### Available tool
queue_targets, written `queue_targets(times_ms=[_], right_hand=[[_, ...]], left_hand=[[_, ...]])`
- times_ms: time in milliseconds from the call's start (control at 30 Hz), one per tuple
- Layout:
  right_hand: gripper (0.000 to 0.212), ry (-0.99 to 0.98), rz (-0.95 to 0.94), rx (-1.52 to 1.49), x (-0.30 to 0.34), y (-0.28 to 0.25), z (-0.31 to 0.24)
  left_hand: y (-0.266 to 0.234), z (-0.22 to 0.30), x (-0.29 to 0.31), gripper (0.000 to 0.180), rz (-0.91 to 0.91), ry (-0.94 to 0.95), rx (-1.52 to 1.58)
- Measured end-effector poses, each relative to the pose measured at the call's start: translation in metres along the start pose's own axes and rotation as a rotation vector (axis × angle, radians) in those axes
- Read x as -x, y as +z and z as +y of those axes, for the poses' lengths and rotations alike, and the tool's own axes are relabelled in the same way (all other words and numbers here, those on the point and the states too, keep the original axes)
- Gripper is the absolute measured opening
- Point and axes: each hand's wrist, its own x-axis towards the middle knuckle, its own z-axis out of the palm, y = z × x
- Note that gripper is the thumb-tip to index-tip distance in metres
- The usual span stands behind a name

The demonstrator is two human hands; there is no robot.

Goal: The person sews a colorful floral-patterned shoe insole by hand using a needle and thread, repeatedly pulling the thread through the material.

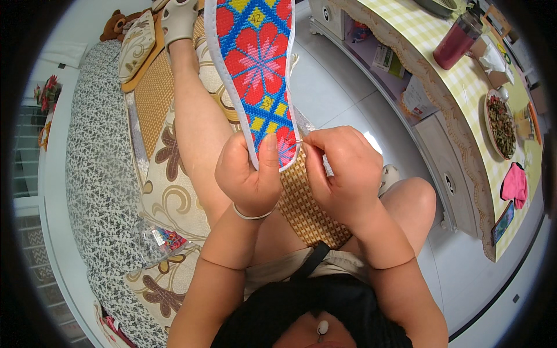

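A sofa (96, 168) with a black-and-white patterned back is running along the left, and a table (464, 110) under a yellow checked cloth is standing on the right, with pale floor tiles (348, 81) showing between them. The person's left leg (200, 127) is stretching over the sofa toward the far side, and a brown woven piece (316, 211) is showing below the hands. The embroidered insole (258, 58), in red, blue and yellow, is pointing to the far side, its near end lying between both hands. The right hand (348, 165) is bunching narrow, fingertips touching the insole's right edge; I cannot tell what they are pinching. The left hand (246, 174) is gripping the near end from the left, its thumb covering part of the pattern. A teddy bear (116, 26) is sitting far left. On the table, an oval plate (489, 132) is holding cooked food, a dark red bottle (455, 45) is standing farther off, and a pink cloth (514, 185) is lying nearer. A clear bag (154, 246) with colourful contents is resting on the sofa, near the left forearm. A phone (503, 223) is lying at the table's near end.
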Motion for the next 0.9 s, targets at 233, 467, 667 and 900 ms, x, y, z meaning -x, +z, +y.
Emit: queue_targets(times_ms=[233,467,667,900], right_hand=[[0.012,0.092,-0.030,-0.054,0.002,0.003,0.000],[0.015,0.892,-0.254,-1.053,0.001,-0.004,0.022],[0.014,1.256,-0.309,-1.745,0.008,0.005,0.025],[0.012,1.254,-0.116,-1.693,0.010,0.014,0.022]], left_hand=[[0.002,-0.003,0.002,0.009,-0.038,-0.202,0.339],[-0.001,-0.005,-0.007,0.029,-0.156,-0.406,0.991],[0.003,-0.006,-0.003,0.030,-0.248,-0.457,1.032],[0.002,-0.009,-0.005,0.030,-0.270,-0.520,1.070]])
